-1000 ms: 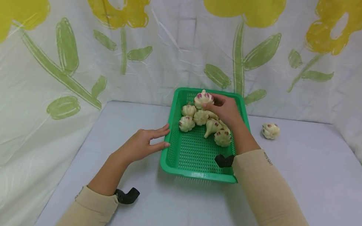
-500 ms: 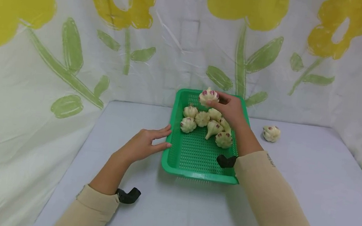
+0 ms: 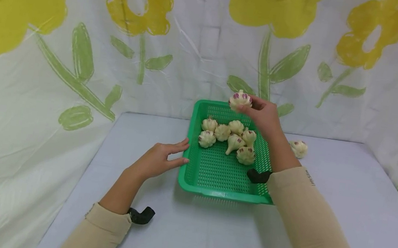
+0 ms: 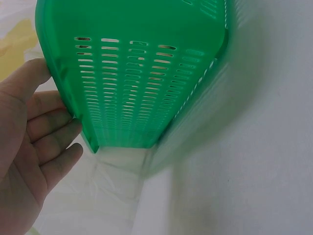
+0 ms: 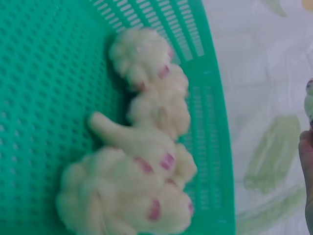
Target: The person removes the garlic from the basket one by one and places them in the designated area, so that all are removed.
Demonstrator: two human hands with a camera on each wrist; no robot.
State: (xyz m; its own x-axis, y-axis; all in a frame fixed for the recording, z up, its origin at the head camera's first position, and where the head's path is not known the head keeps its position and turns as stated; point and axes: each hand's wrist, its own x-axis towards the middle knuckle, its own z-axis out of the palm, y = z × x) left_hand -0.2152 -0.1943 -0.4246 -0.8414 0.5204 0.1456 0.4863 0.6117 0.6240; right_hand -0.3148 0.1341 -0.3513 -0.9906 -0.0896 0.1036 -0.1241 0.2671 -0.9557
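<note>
Backdrop: A white sheet bearing yellow flowers and green leaves (image 3: 17, 99) hung behind the work area.
Counter: A pale, flat counter (image 3: 139, 129) extended from the foot of the sheet toward the person.
Left sleeve: A beige fabric sleeve (image 3: 103, 223) covered the left forearm; a black, curved wrist fitting (image 3: 142, 215) projected beside its cuff.
Left hand: The person's left hand (image 3: 158, 158) was positioned at the left rim of a rectangular green plastic basket with perforated walls (image 3: 220, 194). Its fingers and thumb were extended and set apart, fingertips touching the rim.
Basket: It rested on the counter, long sides running from near to far.
Basket contents: Seven cream-white, lobed garlic bulbs (image 3: 222, 132), several with purple marks, lay grouped in the far half. Two were seated along the left side, one behind the other; a tapered one pointed its neck toward the near side.
Held bulb: A cream-white garlic bulb with purple marks (image 3: 239, 100) was raised above the far rim, stem upward.
Right hand: The person's right hand (image 3: 265, 117) held this bulb, fingers and thumb pinched on it.
Loose bulb: A cream-white garlic bulb with dark purple spots (image 3: 299, 149) lay on the counter right of the basket, partly hidden by the right forearm.
</note>
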